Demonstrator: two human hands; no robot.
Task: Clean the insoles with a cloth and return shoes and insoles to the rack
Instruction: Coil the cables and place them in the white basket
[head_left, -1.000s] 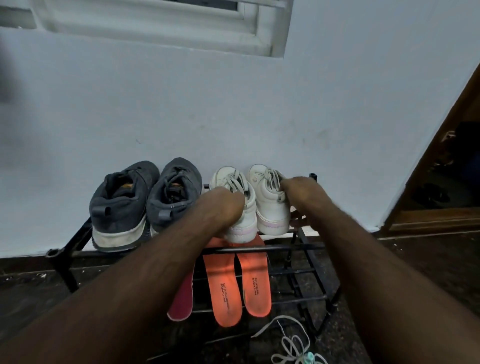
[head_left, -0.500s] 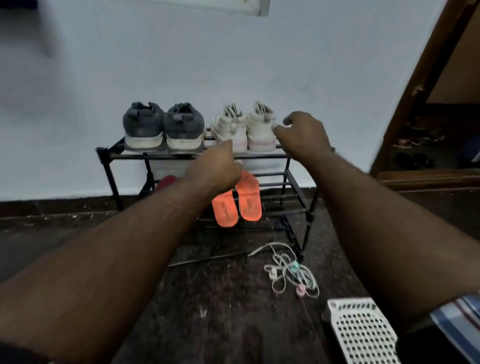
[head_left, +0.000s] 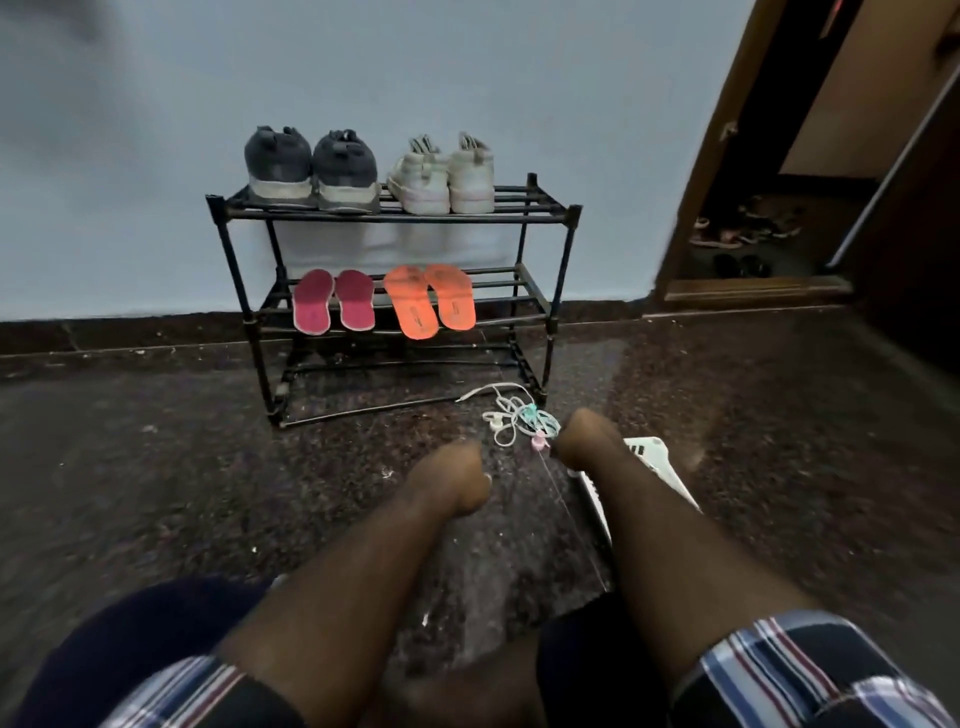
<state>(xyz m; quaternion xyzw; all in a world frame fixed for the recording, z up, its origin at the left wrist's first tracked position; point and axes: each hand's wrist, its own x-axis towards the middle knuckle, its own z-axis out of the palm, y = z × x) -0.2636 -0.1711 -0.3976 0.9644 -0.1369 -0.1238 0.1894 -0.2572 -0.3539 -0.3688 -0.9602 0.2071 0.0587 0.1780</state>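
Nearest the camera: checked sleeves at both lower corners, both forearms reaching forward over the dark speckled floor (head_left: 182, 493).

Left hand (head_left: 454, 480): fingers curled under, nothing seen in it; blurred. Held above the floor, well short of the rack.

Right hand (head_left: 584, 434): fingers curled downward at the edge of a tangle of white cord (head_left: 511, 418) with small teal and pink pieces. Whether it pinches the cord I cannot tell; the fingertips are hidden. A white slotted basket (head_left: 657, 460) lies on the floor partly under the right forearm.

Beyond the hands: black rack (head_left: 558, 260) standing against a pale blue wall (head_left: 467, 78).

Middle shelf: pink insoles (head_left: 332, 301) on the left, side by side; orange insoles (head_left: 431, 301) on the right, their near ends overhanging the front bar.

Top shelf: grey shoes (head_left: 311, 166) on the left, white shoes (head_left: 444, 174) on the right, heels toward the camera, each pair touching.

Far right: an open wooden doorway (head_left: 711, 156) with more footwear on the floor inside, too blurred to detail.
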